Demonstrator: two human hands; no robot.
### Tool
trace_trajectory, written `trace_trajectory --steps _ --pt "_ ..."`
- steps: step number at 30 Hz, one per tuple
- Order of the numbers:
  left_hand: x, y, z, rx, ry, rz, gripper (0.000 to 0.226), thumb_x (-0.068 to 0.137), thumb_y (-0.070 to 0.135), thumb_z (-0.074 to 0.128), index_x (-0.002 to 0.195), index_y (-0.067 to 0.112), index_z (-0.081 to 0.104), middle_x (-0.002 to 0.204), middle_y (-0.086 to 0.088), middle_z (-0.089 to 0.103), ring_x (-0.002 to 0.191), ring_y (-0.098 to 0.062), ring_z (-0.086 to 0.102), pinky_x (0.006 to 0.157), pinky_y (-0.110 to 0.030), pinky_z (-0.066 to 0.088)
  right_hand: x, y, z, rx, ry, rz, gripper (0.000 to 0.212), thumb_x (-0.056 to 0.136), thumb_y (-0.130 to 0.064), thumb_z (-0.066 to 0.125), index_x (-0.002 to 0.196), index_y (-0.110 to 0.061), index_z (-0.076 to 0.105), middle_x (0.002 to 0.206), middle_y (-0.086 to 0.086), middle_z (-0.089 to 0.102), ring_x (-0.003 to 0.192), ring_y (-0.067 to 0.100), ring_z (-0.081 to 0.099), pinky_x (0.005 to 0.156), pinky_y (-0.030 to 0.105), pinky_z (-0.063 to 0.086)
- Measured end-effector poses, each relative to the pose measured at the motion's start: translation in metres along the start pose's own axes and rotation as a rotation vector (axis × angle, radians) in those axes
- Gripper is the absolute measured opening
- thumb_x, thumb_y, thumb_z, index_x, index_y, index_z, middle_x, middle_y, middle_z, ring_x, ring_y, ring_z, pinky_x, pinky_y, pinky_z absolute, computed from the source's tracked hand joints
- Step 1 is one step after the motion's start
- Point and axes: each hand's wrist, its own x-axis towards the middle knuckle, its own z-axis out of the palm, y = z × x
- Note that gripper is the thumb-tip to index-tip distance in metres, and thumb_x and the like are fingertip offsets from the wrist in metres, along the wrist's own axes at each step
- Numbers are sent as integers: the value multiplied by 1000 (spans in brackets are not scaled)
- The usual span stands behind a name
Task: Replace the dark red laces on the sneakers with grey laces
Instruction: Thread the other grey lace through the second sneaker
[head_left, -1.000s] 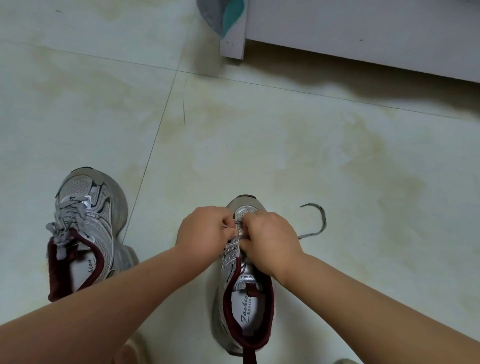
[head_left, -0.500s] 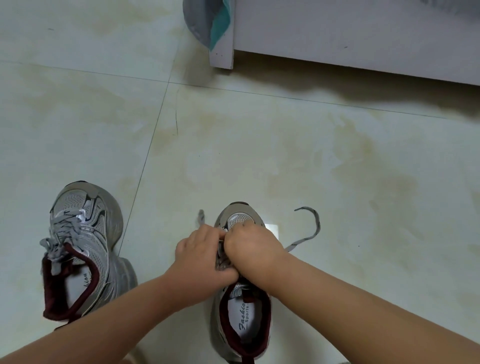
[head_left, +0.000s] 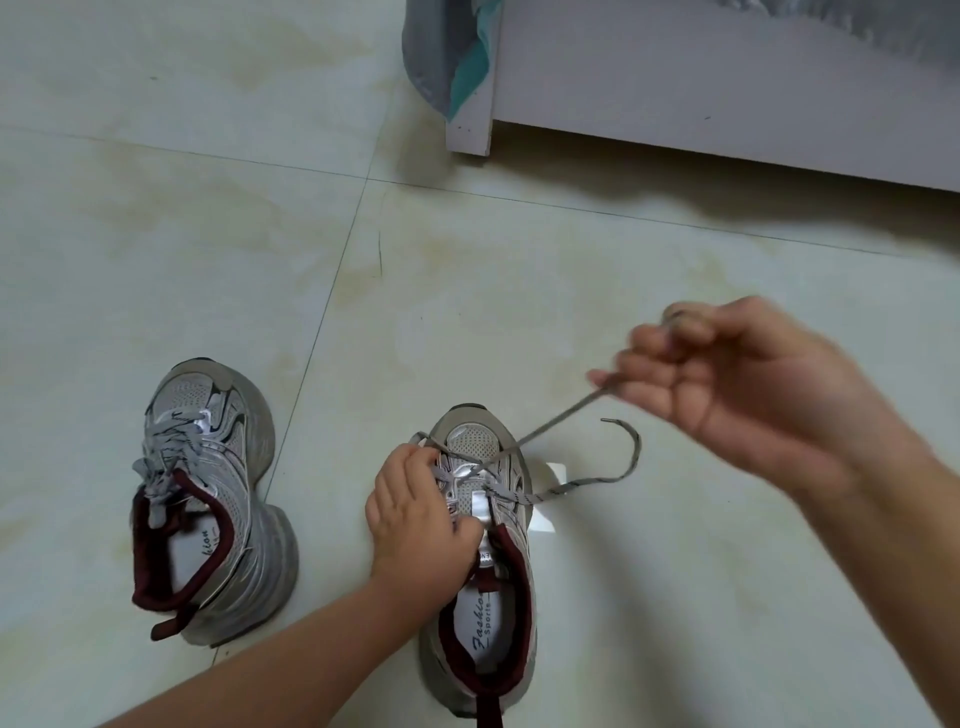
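lace (head_left: 553, 423): soft, light, limp, centre frame, runs taut to right hand (head_left: 748, 384) pinching it | left hand (head_left: 415, 525) grips shoe (head_left: 480, 561) on floor | best held near tip

We see two silver-grey mesh sneakers, the left sneaker (head_left: 208, 499) and the right sneaker (head_left: 480, 545), both lined in dark red at the collar, with white insoles printed in dark script. A grey lace (head_left: 550, 426) flecked with darker specks runs from the right one, and the left one carries plain pale grey lacing. The floor (head_left: 519, 291) is pale greenish-white tile mottled with yellowish stains and thin dark grout lines. We note a white furniture panel (head_left: 727, 104) beside a grey and teal cloth (head_left: 452, 57).
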Motion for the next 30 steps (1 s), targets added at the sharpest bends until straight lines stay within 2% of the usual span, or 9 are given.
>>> trace_trajectory --steps 3,5,7,9,11,16,21,25,30 --pt "-1 2 -1 37 16 -38 74 55 29 46 126 6 43 134 -10 37 125 -29 35 101 -42 27 -5 -19 -5 -97 280 -51 21 65 -11 46 49 -18 35 49 -1 32 42 12 24 46 21 37" --pt "0 2 -2 93 60 18 74 50 27 53 121 6 48 128 -14 46 118 -32 44 95 -45 36 2 0 -7 -786 458 37 31 85 -9 42 58 -20 33 54 2 32 42 12 28 43 24 29" --pt "3 1 -5 135 80 120 75 49 27 56 121 9 46 127 -13 51 118 -25 41 95 -40 34 10 44 -9 -1286 405 107 17 93 -26 48 77 -20 49 71 5 50 59 15 48 55 26 38" --pt "7 1 -9 179 55 247 74 54 28 50 126 13 43 134 -7 49 122 -18 34 94 -34 23 14 89 -6 -1436 264 250 33 89 -47 50 112 -23 52 101 6 63 91 22 58 75 29 43" --pt "12 0 -12 226 6 348 70 58 31 40 127 16 47 136 -2 50 128 -15 32 96 -36 19 18 120 -3 -1593 132 315 44 90 -49 49 123 -20 46 114 6 62 105 25 57 78 30 42" --pt "17 -1 -13 260 -66 390 59 60 35 38 112 19 61 123 5 62 121 -11 38 94 -36 21 30 137 6 -1893 62 195 32 97 -31 39 69 -16 36 102 11 62 86 31 54 65 29 31" --pt "15 -3 -12 232 -49 319 59 60 31 46 117 24 60 128 11 57 122 -9 47 94 -33 20 28 118 15 -1620 -63 286 39 97 -20 40 59 -16 34 68 8 44 64 20 44 58 26 32" --pt "16 -7 -12 206 -68 254 62 78 35 41 140 32 32 149 19 26 140 -3 16 105 -31 0 6 64 36 -1047 -53 205 41 93 -12 45 54 -16 35 44 -7 30 38 6 23 40 18 22" --pt "16 -2 -23 162 -152 238 57 87 28 47 141 32 28 153 16 17 142 -4 6 112 -35 1 -19 67 39 -1153 7 227 37 94 -23 49 60 -14 40 52 -4 39 48 12 35 46 18 34"
